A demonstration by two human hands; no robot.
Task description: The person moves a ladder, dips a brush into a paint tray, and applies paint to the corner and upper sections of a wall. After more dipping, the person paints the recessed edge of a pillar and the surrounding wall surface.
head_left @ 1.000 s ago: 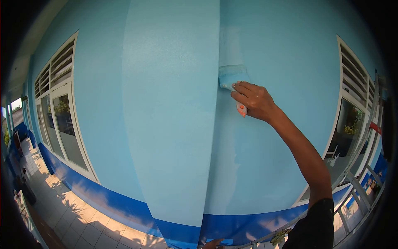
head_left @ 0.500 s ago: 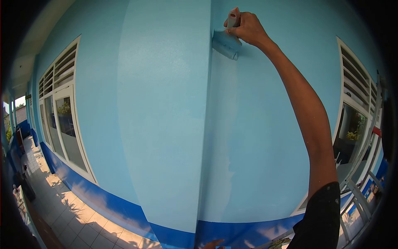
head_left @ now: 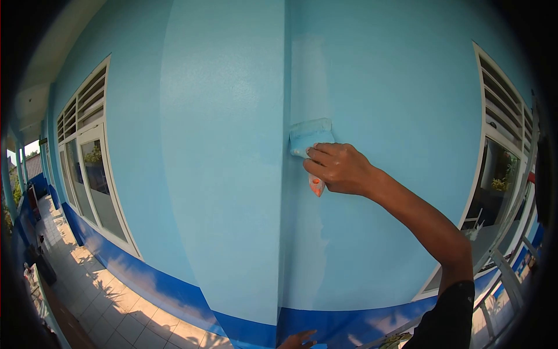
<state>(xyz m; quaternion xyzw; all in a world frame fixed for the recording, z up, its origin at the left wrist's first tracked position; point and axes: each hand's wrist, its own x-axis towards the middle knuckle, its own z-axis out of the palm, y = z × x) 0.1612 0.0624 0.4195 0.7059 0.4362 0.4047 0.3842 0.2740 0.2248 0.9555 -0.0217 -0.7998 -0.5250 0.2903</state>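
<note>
My right hand (head_left: 340,168) is closed around a wide paintbrush (head_left: 312,136). Its bristles point up and lie against the light blue wall (head_left: 395,134), right beside the inner corner of a projecting pillar (head_left: 232,145). Below my fingers the orange-tipped end of the handle hangs down. A paler strip of paint runs down the wall above and below the brush. At the bottom edge my left hand (head_left: 297,339) is partly cut off, its fingers bent by a small light blue thing that I cannot make out.
A louvred window (head_left: 93,157) is on the left and another window (head_left: 494,174) on the right. A metal ladder (head_left: 507,279) stands at the lower right. Dark blue paint (head_left: 349,320) covers the wall's base. A tiled walkway (head_left: 125,314) runs along the left.
My right hand has brought the paintbrush down along the corner, and its bristles have turned from pointing down to pointing up. My left hand shows slightly more at the bottom edge.
</note>
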